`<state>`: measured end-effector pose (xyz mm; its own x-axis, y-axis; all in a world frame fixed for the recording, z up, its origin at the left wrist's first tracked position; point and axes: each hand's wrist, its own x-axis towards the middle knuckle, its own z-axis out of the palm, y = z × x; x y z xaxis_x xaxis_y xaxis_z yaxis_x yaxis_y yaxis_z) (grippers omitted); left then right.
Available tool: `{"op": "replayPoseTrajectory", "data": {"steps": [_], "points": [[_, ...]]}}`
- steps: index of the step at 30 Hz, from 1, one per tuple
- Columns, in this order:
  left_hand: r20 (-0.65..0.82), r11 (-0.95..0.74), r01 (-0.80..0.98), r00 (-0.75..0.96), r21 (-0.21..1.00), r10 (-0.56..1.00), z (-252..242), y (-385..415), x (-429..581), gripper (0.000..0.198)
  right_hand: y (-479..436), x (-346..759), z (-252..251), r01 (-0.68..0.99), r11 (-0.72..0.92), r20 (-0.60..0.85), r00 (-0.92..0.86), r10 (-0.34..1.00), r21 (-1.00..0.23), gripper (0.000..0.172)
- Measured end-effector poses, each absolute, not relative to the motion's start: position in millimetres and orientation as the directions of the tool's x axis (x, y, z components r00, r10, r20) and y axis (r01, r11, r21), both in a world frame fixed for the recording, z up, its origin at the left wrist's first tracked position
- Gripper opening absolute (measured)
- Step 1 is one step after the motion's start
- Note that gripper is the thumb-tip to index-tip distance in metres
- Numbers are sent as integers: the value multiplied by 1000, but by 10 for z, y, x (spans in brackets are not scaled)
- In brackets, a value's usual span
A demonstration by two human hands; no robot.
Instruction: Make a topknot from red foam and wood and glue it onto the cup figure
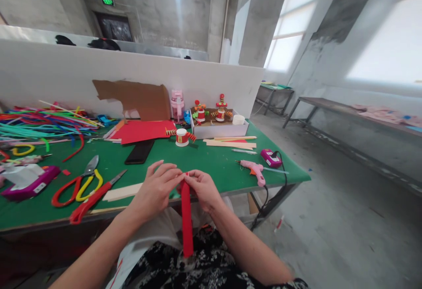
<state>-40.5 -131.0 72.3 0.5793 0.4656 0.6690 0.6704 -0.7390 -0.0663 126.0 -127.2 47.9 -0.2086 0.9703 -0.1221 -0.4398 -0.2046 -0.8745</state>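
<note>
A long red strip, perhaps paper (187,223), hangs down toward my lap from between my hands at the table's front edge. My left hand (160,188) pinches its upper end from the left, fingers bent. From the other side, my right hand (202,189) grips the same end between thumb and fingers. The very tip of the strip is partly hidden by my fingertips. Beyond my hands stands a small white spool-shaped piece (181,137) with a red band and coiled arms at its sides. A black phone (140,152) lies to its left.
Scissors (89,179) and red-handled pliers or cutters (95,199) lie left, near a purple device (31,183). Pipe cleaners (42,122) pile up at far left. A pink glue gun (253,170) with a cord is right. A shallow box (219,131) holds two finished-looking figures.
</note>
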Motion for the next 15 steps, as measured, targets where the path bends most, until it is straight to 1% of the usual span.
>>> {"op": "replayPoseTrajectory", "data": {"steps": [3,5,6,8,9,11,13,15], "points": [[740,-737,675,474,44,478,809,-1482,-430,43,-1228,1295,434,-439,-161,-128,-104,986,-884,47],[786,-718,670,334,190,520,843,-1627,-423,32,-1207,1337,437,-421,-93,-94,-18,995,-902,40],[776,-688,668,261,284,574,837,-1684,-410,26,-1203,1355,446,-406,-54,-68,19,998,-912,36],[682,-576,669,139,470,718,777,-1732,-368,18,-1210,1368,463,-395,2,-30,77,997,-919,30],[604,-505,668,102,547,790,729,-1723,-343,21,-1220,1360,469,-405,8,-30,88,996,-914,29],[432,-373,648,74,664,899,635,-1662,-291,29,-1246,1320,472,-450,-20,-60,75,995,-893,28],[281,-305,619,139,724,950,597,-1607,-252,38,-1262,1283,475,-491,-49,-87,54,995,-870,28],[180,-326,626,287,709,941,656,-1616,-250,42,-1253,1304,502,-508,-40,-86,66,994,-860,28]]}}
